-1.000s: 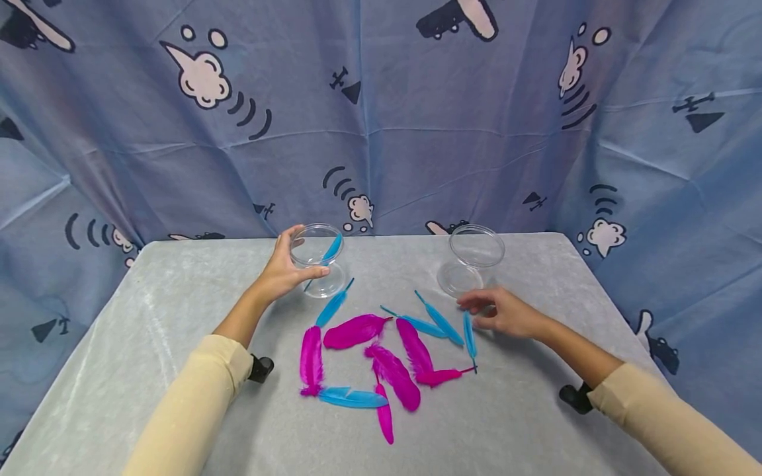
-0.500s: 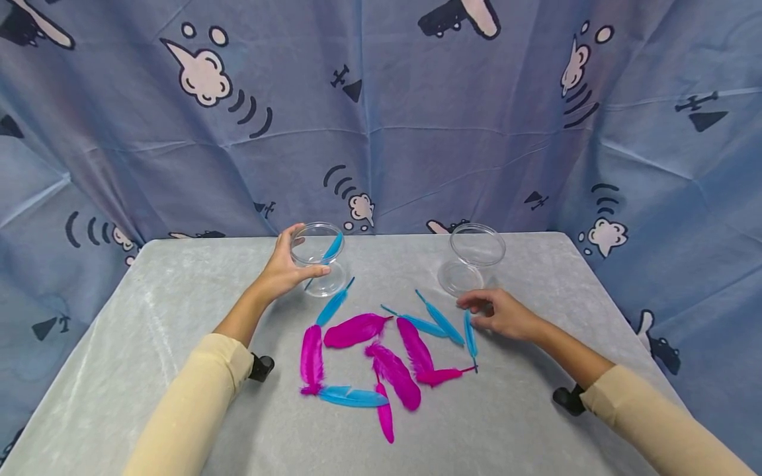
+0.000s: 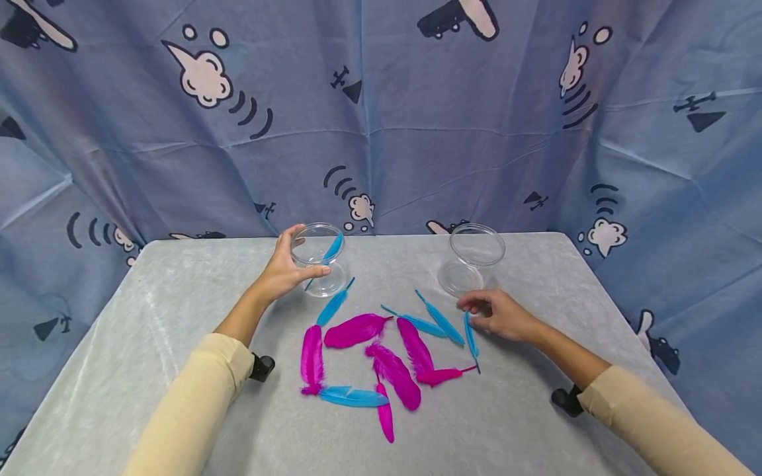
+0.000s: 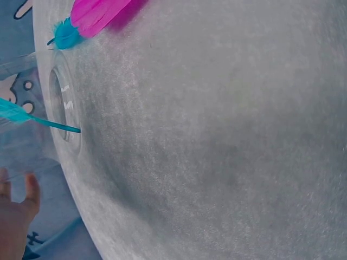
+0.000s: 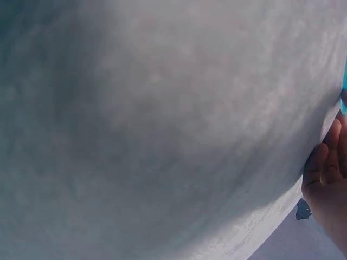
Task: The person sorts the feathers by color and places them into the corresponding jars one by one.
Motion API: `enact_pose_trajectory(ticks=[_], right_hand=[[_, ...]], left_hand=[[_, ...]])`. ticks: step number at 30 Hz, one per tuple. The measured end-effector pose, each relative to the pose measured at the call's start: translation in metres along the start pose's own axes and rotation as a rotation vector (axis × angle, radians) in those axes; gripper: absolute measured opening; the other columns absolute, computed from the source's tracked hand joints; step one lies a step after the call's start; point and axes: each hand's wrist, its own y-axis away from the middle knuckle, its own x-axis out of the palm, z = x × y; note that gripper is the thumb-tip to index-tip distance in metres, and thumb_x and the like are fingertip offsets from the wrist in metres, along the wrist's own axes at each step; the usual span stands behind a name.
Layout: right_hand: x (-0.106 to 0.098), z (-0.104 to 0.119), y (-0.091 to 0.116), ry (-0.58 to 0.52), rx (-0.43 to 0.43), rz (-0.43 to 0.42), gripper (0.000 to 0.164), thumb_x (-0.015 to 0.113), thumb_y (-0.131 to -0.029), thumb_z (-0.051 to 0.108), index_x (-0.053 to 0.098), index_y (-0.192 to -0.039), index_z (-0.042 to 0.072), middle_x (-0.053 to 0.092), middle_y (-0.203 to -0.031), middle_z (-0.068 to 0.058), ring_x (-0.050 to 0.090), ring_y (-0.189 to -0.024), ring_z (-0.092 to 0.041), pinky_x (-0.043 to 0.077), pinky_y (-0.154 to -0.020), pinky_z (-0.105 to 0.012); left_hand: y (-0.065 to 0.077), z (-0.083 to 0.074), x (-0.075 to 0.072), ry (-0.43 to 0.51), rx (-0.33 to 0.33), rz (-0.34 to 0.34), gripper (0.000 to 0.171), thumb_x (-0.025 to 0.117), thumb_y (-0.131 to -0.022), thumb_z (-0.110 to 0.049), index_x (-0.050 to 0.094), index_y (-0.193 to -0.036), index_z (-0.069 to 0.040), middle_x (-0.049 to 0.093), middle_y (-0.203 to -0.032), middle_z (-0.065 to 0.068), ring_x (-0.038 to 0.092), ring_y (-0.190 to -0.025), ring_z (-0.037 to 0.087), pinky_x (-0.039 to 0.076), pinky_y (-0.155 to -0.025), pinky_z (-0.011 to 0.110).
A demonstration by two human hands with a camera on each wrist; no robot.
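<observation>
My left hand (image 3: 282, 268) grips a clear plastic cup (image 3: 326, 285) at the back left, thumb in front and fingers around the far side. Inside leans a blue feather (image 3: 333, 247), its quill reaching down to the base in the left wrist view. At the right, my right hand (image 3: 506, 316) pinches the upper end of a short blue feather (image 3: 471, 338), whose dark quill tip points toward me near the tabletop. Just beyond those fingertips stands a second clear cup (image 3: 458, 277) with nothing visible in it. The right wrist view shows only part of the curled fingers (image 5: 332, 157).
Several magenta feathers (image 3: 395, 377) lie loosely spread mid-table. Among them are more blue feathers (image 3: 352, 396), including a blue feather (image 3: 440, 318) left of the right hand. A grey cloth covers the table (image 3: 178, 370); a blue printed curtain (image 3: 381, 132) hangs behind.
The quill end of the blue feather at my right hand has swung slightly to the right. My right forearm has shifted a little inward; the left hand and its cup stay put.
</observation>
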Motion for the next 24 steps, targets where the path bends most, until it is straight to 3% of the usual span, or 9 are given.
enact_pose_trajectory(ticks=[14, 17, 20, 24], right_hand=[[0.001, -0.001, -0.001, 0.04, -0.008, -0.012, 0.014, 0.072, -0.085, -0.005, 0.075, -0.097, 0.002, 0.071, -0.093, -0.005, 0.06, -0.084, -0.017, 0.053, -0.078, -0.033], [0.002, -0.002, -0.001, 0.047, -0.005, -0.015, 0.013, 0.072, -0.084, -0.006, 0.074, -0.093, 0.003, 0.071, -0.09, -0.003, 0.059, -0.083, -0.016, 0.052, -0.077, -0.031], [0.002, -0.003, 0.0, 0.043, 0.001, -0.011, 0.013, 0.072, -0.084, -0.007, 0.074, -0.091, 0.004, 0.07, -0.087, -0.002, 0.059, -0.081, -0.015, 0.051, -0.076, -0.03], [-0.002, -0.001, 0.003, 0.017, 0.005, 0.012, 0.01, 0.072, -0.085, -0.006, 0.073, -0.09, 0.004, 0.07, -0.086, -0.003, 0.06, -0.081, -0.014, 0.051, -0.077, -0.026]], left_hand=[[0.001, 0.0, -0.001, -0.006, -0.013, 0.008, 0.105, 0.085, -0.081, -0.028, 0.013, -0.157, -0.015, 0.016, -0.161, 0.011, 0.023, -0.148, 0.029, 0.031, -0.114, 0.054], [0.006, -0.013, -0.001, 0.0, -0.028, 0.019, 0.103, 0.083, -0.082, -0.021, 0.013, -0.157, -0.011, 0.015, -0.161, 0.014, 0.021, -0.148, 0.032, 0.029, -0.115, 0.055], [0.006, -0.015, -0.001, 0.009, -0.033, 0.024, 0.102, 0.082, -0.083, -0.017, 0.012, -0.157, -0.011, 0.014, -0.161, 0.015, 0.02, -0.149, 0.033, 0.027, -0.116, 0.055], [0.002, -0.004, -0.001, 0.003, -0.017, 0.015, 0.104, 0.083, -0.082, -0.023, 0.013, -0.157, -0.015, 0.015, -0.161, 0.012, 0.021, -0.148, 0.031, 0.027, -0.115, 0.055]])
